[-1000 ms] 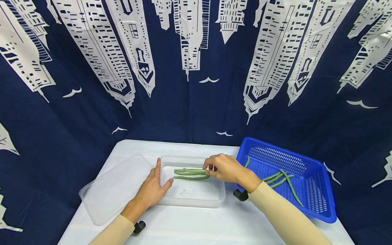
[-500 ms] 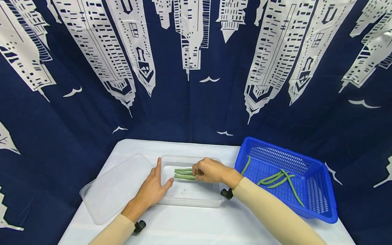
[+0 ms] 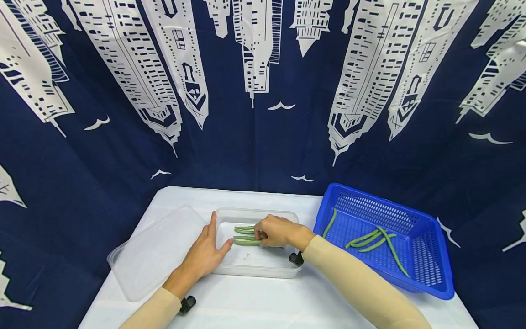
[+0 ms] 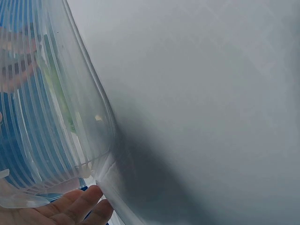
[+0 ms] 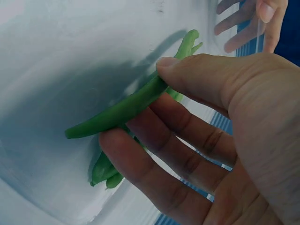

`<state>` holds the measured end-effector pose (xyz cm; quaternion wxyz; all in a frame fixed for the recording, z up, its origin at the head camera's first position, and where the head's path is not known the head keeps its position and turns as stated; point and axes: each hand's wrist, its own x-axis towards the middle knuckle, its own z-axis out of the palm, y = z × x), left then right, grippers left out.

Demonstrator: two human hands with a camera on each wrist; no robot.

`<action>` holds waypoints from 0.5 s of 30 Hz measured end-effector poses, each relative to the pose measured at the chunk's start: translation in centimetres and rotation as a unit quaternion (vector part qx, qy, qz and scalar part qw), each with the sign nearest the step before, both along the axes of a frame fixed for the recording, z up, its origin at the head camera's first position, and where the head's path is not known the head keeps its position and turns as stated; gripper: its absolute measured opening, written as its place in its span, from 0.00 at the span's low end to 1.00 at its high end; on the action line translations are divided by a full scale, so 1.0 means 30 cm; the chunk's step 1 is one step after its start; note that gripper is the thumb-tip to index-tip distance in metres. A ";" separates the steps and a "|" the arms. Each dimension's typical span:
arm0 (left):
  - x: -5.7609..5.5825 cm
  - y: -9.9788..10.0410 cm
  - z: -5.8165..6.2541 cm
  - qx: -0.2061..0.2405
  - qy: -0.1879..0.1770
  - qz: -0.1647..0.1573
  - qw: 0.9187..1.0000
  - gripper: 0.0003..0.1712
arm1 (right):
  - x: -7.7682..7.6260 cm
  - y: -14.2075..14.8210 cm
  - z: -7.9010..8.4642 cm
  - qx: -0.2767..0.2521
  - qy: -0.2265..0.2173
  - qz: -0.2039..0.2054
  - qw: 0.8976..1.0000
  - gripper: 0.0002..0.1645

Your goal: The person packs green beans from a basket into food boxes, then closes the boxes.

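My right hand [image 3: 275, 231] is inside a clear plastic container [image 3: 255, 273], pinching a green bean [image 5: 115, 111] between thumb and fingers. In the right wrist view that bean slants low over the container floor. More green beans [image 3: 243, 230] lie side by side in the container, partly hidden behind the right hand. My left hand [image 3: 205, 253] rests at the container's left end, fingers extended and thumb over the rim. The left wrist view shows the left fingertips [image 4: 96, 192] at the container's outer edge.
On the right stands a blue basket [image 3: 445, 269] with several green beans [image 3: 376, 241] in it. A clear flat lid [image 3: 158, 256] lies left of the container, on the white table [image 3: 246, 301]. A dark blue printed cloth [image 3: 230, 151] hangs behind the table.
My right hand has moved left and slightly down within the container, bringing the pinched bean in line with the others. The left hand has stayed in place.
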<state>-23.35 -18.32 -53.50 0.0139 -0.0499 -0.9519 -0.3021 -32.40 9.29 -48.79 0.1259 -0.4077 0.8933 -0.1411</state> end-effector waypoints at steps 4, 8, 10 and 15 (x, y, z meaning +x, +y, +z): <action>0.000 0.001 -0.002 -0.001 0.001 -0.002 1.000 0.62 | 0.002 0.002 -0.011 0.001 0.001 -0.001 1.000 0.07; 0.001 0.002 -0.001 -0.001 0.000 -0.001 1.000 0.62 | 0.004 0.006 -0.015 0.002 0.016 -0.009 1.000 0.08; 0.001 0.002 0.000 0.000 -0.001 0.001 1.000 0.62 | 0.006 0.008 -0.012 0.003 0.017 -0.015 1.000 0.08; 0.002 0.003 0.000 0.000 -0.003 0.001 1.000 0.62 | 0.006 0.011 -0.008 0.010 0.013 -0.026 1.000 0.07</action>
